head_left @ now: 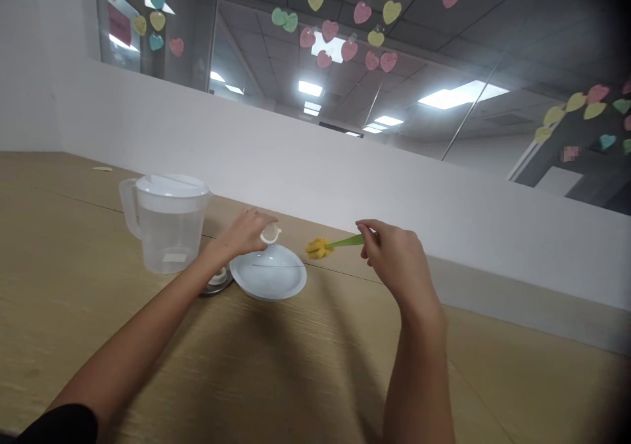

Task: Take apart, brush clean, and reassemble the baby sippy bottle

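My left hand (pixel 249 230) is closed on a small white cup (pixel 269 233), its round opening turned toward me just above the far rim of a white bowl (pixel 269 289). Light glints off the bowl's inside, and I cannot tell whether it holds liquid. To the right, my right hand (pixel 392 250) pinches the green handle (pixel 345 241) of a tool with a yellow, petal-like head (pixel 319 248). That head points left and hangs in the air beside the bowl, apart from it. Partly behind my left forearm is a dark round dish (pixel 215 291) with a small white item on it.
A clear plastic pitcher (pixel 170 234) with a white lid stands left of the bowl, its handle facing left. A thin pale piece (pixel 102 169) lies farther back on the wooden table (pixel 296 378). Behind runs a white wall (pixel 276 155) below glass with heart-shaped notes.
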